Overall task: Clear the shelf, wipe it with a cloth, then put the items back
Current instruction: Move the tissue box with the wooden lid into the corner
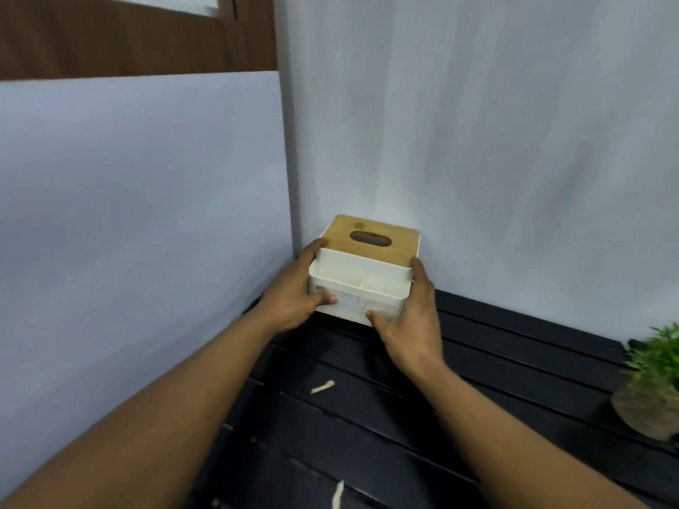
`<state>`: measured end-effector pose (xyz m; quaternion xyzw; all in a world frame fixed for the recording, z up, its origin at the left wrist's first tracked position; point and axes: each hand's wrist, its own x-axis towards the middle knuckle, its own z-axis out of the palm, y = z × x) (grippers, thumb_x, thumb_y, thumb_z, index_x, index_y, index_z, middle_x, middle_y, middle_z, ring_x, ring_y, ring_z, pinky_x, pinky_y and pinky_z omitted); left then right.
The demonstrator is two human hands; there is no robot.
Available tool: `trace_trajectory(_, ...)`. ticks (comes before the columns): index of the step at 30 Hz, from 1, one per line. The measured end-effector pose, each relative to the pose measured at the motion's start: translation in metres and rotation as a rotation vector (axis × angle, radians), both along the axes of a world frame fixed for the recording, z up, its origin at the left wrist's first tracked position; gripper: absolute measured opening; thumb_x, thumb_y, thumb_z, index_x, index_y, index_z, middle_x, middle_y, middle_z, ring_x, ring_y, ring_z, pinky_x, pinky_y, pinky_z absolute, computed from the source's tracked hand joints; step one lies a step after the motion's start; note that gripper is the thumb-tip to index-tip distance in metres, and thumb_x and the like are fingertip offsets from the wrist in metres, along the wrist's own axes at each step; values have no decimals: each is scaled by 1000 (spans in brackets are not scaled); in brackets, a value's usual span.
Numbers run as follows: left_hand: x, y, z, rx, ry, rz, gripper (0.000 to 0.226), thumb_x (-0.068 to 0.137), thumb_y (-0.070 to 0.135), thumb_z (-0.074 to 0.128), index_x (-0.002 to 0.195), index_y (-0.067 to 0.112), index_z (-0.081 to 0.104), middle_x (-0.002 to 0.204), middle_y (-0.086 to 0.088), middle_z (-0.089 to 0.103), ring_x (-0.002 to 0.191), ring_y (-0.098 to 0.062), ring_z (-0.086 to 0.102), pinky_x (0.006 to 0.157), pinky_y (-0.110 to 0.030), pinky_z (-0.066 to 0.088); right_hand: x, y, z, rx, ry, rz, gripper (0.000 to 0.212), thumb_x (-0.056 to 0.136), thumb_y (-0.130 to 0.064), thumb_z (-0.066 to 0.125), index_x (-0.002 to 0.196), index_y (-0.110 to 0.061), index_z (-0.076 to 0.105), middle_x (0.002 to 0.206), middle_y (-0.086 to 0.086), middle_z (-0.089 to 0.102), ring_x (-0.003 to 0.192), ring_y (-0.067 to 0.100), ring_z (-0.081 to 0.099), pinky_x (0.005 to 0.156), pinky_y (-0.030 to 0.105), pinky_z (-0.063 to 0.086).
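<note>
A white tissue box point(362, 288) with a bamboo lid and an oval slot sits in the far left corner of the black slatted shelf point(496, 361), against the wall. Its front has two small open compartments. My left hand point(294, 299) grips the box's left side, thumb on the front face. My right hand point(411, 317) grips its right side, thumb low on the front. Whether the box rests on the shelf or is slightly lifted is unclear.
A small potted green plant point(654, 391) stands at the right edge of the shelf. Two pale scraps point(322, 387) point(338, 494) lie on the slats near me. A white panel point(139, 214) borders the left and a white curtain point(477, 141) hangs behind.
</note>
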<state>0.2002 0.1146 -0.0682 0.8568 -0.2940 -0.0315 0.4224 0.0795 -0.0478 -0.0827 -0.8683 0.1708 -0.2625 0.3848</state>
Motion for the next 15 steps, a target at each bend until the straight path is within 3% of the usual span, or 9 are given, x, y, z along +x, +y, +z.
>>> trace_trajectory(8, 20, 19, -12, -5, 3, 55, 88, 79, 15, 73, 146, 37, 21, 148, 5, 39, 130, -18, 41, 97, -20, 29, 23, 16, -9, -25, 26, 45, 93, 80, -16, 72, 148, -29, 11, 152, -1, 27, 134, 21, 36, 107, 39, 36)
trace_trajectory(15, 26, 0, -8, 44, -50, 131, 89, 79, 8, 70, 145, 41, 19, 142, 4, 46, 124, -22, 47, 91, -23, 31, 31, -2, -4, -79, 111, 77, 93, 79, -22, 74, 146, -38, 11, 152, -3, 27, 132, 23, 41, 105, 48, 42)
